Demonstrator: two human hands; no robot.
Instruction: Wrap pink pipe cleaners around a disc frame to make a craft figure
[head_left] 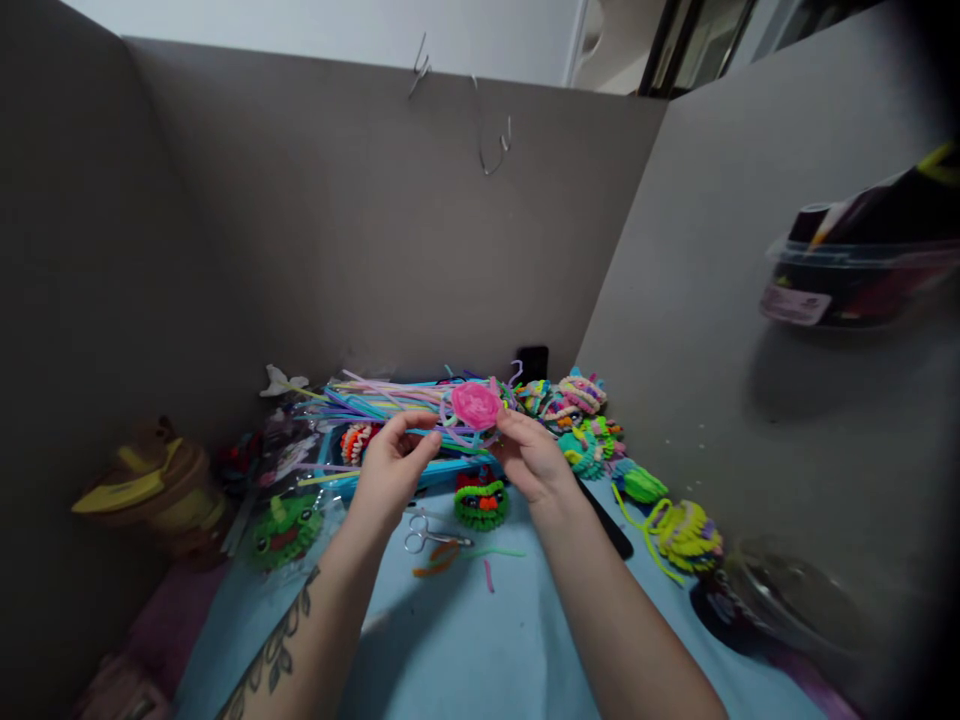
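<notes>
A pink pipe-cleaner rosette (475, 404) is held up above the table between both hands. My right hand (531, 458) pinches it from the lower right with fingers closed. My left hand (391, 466) is on its left, fingertips curled toward a lavender pipe cleaner that trails from the rosette. Behind the hands lies a heap of loose coloured pipe cleaners (382, 400). Below the hands sit a green and orange fuzzy piece (481, 503) and small scissors (429, 537) on the light blue table cover (480, 650).
Several finished fuzzy pieces (577, 412) are at the back right, a yellow-green one (684, 534) further right, a green frog-like one (285, 532) on the left. A yellow-brown toy (154, 488) stands far left. Grey partition walls (360, 220) enclose the desk. A dark phone (609, 530) lies by my right forearm.
</notes>
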